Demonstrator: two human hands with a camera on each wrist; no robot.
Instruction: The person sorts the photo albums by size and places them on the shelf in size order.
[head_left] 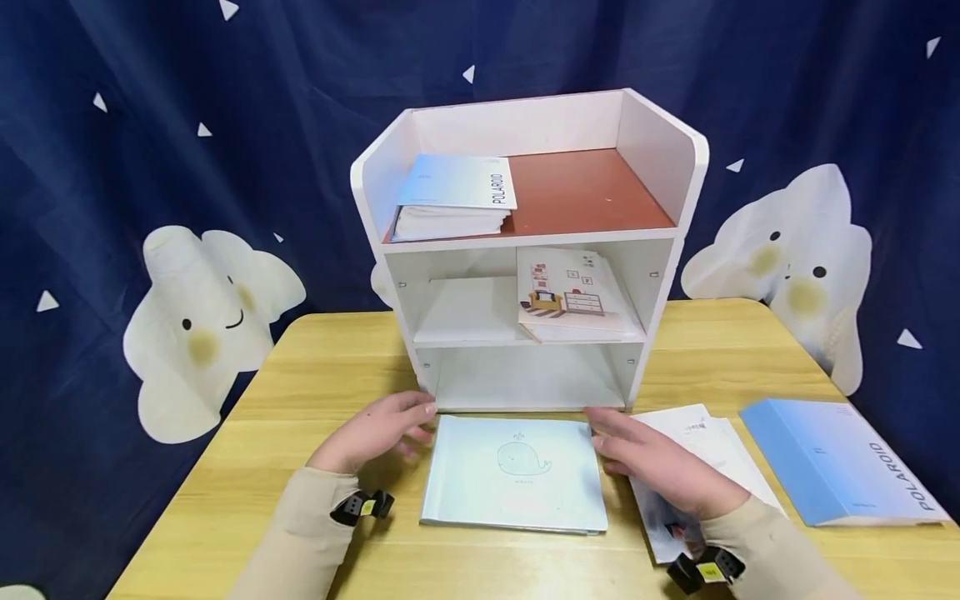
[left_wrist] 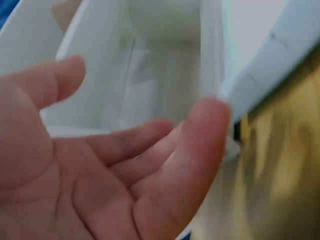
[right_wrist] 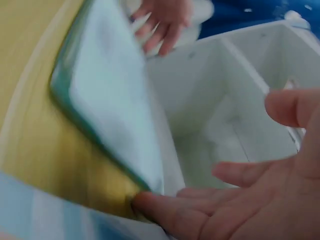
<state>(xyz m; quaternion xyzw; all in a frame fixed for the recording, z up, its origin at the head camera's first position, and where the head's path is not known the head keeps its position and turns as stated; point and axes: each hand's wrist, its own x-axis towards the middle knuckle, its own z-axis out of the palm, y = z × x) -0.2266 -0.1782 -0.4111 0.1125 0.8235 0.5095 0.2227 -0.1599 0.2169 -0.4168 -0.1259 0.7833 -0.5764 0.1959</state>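
A pale blue book (head_left: pixel 517 492) with a whale drawn on its cover lies flat on the table, in front of the small white shelf (head_left: pixel 525 379). By its left edge is my left hand (head_left: pixel 378 429), fingers loosely extended and palm facing inward. My right hand (head_left: pixel 663 462) is at the opposite edge, over part of some white booklets (head_left: pixel 727 446). In the right wrist view, a fingertip (right_wrist: pixel 145 200) of the right hand is right at a corner of the whale book (right_wrist: pixel 107 95). The left wrist view shows the palm (left_wrist: pixel 100 195) with nothing in it.
A blue POLAROID book (head_left: pixel 847 462) lies at the table's right. Another POLAROID book (head_left: pixel 457 183) sits on the shelf's reddish top. Books with a furniture picture (head_left: pixel 562 292) lie on the middle level. A dark blue curtain (head_left: pixel 300 100) hangs behind the wooden table (head_left: pixel 240 467).
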